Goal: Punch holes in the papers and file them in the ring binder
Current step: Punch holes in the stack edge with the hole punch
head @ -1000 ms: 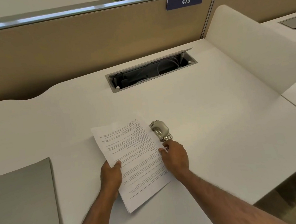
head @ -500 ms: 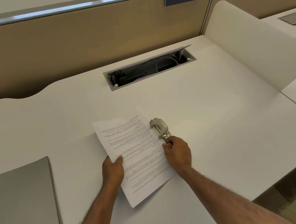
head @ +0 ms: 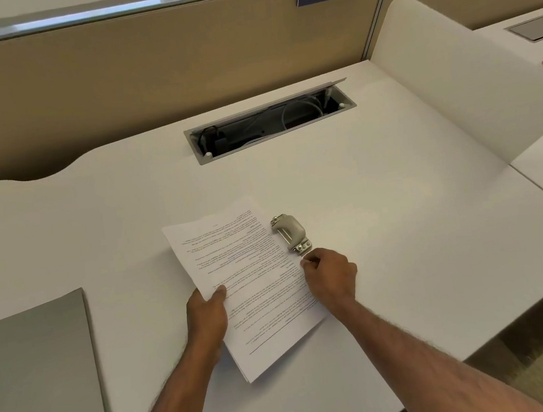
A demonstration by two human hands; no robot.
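white printed papers (head: 248, 278) lie as a skewed stack on the desk (head: 403, 223), nearer the person than the cable hatch (head: 269, 119). left hand (head: 208, 312) pinches the stack's left edge, thumb on top. right hand (head: 331, 275) is curled at the stack's right edge; whether it grips paper, cannot tell. beige hole punch (head: 290, 232) sits touching that edge, just beyond the right hand. grey binder (head: 34, 385) lies well left of the papers.

Bare desk (head: 405, 240) right of hole punch (head: 290, 233), open cable well (head: 269, 121) (recessed) behind
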